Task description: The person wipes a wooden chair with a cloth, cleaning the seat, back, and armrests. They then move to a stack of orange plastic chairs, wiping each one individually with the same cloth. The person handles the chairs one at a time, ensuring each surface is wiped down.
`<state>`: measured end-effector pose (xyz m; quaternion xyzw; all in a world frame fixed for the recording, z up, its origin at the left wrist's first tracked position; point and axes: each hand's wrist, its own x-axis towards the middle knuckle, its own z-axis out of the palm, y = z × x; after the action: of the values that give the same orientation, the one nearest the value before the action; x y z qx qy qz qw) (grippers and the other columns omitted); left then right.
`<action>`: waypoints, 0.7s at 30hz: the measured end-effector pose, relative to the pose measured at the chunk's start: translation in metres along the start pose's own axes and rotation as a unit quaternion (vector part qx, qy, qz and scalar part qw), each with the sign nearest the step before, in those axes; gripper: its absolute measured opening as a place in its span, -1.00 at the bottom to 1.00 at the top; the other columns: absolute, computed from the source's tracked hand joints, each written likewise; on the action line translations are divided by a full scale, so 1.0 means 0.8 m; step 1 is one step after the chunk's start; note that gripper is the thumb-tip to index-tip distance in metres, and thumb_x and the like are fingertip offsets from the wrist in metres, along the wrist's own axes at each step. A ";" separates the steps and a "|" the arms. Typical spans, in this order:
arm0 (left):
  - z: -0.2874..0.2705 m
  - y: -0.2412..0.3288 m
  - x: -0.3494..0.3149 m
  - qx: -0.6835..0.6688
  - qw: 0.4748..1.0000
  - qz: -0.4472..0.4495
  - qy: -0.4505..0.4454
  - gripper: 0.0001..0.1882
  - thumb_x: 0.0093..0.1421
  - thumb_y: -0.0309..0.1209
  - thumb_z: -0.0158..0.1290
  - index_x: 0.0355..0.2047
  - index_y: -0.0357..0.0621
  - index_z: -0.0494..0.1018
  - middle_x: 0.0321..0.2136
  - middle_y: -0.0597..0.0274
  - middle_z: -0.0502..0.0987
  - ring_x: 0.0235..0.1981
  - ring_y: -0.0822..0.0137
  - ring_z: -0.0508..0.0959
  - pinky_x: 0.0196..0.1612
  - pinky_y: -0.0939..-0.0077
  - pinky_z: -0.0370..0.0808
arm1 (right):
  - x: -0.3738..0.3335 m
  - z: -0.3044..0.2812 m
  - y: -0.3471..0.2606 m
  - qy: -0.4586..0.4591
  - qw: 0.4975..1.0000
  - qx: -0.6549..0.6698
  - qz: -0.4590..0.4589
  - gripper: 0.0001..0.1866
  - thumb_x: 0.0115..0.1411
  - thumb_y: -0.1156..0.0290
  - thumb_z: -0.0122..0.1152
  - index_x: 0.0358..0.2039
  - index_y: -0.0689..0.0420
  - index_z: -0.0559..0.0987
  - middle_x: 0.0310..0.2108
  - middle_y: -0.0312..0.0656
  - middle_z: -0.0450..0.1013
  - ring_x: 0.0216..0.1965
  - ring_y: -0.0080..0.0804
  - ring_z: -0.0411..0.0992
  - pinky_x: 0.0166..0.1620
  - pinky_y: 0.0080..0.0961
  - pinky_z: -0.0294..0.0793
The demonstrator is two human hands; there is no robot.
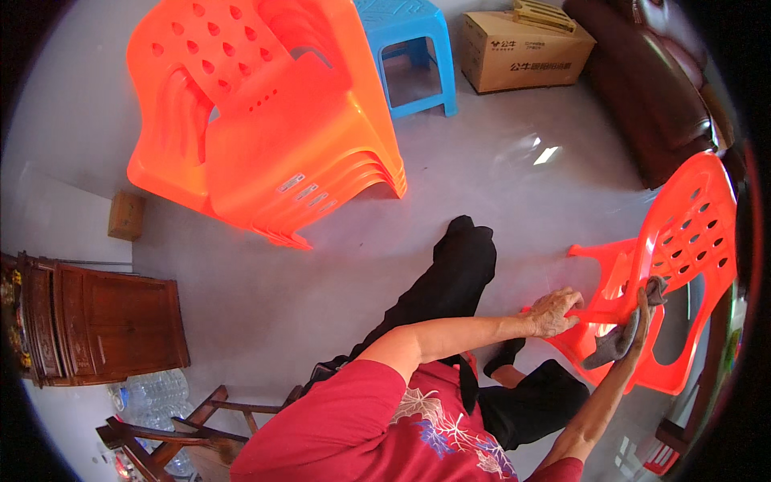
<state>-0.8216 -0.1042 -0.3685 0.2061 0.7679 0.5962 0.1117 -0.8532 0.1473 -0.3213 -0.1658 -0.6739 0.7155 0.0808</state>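
Note:
A red-orange plastic armchair (697, 233) with teardrop holes in its back stands tilted in the picture at my right side. My left hand (554, 312) is closed on the near end of its armrest, fingers curled over the edge. Against the same armrest, farther right, my right hand (640, 325) presses a grey-brown cloth (614, 345). The cloth folds round both sides of the armrest, and part of it shows above my fingers. Some fingers of the right hand are hidden behind the cloth and the chair.
A stack of orange plastic armchairs (273, 145) stands at the far left. Beyond are a blue stool (438, 48), a cardboard box (514, 56) and a brown leather sofa (650, 96). On the left are a wooden cabinet (120, 321), water bottles (157, 402) and a wooden chair (193, 434).

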 end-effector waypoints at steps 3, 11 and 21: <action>-0.002 -0.001 0.003 -0.038 0.998 -0.038 0.015 -0.62 0.10 -0.27 0.09 -0.15 -0.23 0.34 -0.18 -0.01 0.42 -0.08 0.04 0.43 0.00 0.24 0.37 | 0.041 -0.001 0.007 -0.043 0.996 -0.064 0.053 -0.38 0.16 0.25 0.18 0.18 0.19 0.26 0.10 -0.22 0.24 0.10 -0.41 0.21 0.15 -0.43 0.15; -0.055 -0.035 0.013 -0.051 0.993 -0.018 0.104 -0.40 0.30 -0.04 -0.18 0.10 -0.35 0.24 0.08 -0.10 0.29 0.15 0.07 0.25 0.22 0.28 0.13 | 0.003 0.127 0.031 -0.087 0.962 -0.249 0.071 -0.66 0.15 0.26 0.14 -0.08 0.09 0.45 -0.31 -0.34 0.31 -0.34 -0.58 0.22 -0.29 -0.51 0.30; -0.086 0.013 -0.049 -0.290 0.955 -0.051 0.030 -0.68 0.31 -0.25 -0.10 -0.10 -0.23 0.42 -0.19 0.33 0.47 -0.16 0.53 0.42 -0.05 0.57 0.34 | -0.100 0.150 0.026 -0.089 0.985 -0.125 -0.084 -0.55 0.20 0.32 0.14 0.09 0.10 0.35 -0.09 -0.11 0.43 -0.03 -0.32 0.39 0.00 -0.39 0.37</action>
<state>-0.8133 -0.1794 -0.3431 0.1079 0.5745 0.7926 0.1738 -0.8180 0.0063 -0.3269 -0.0529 -0.7738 0.6285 0.0587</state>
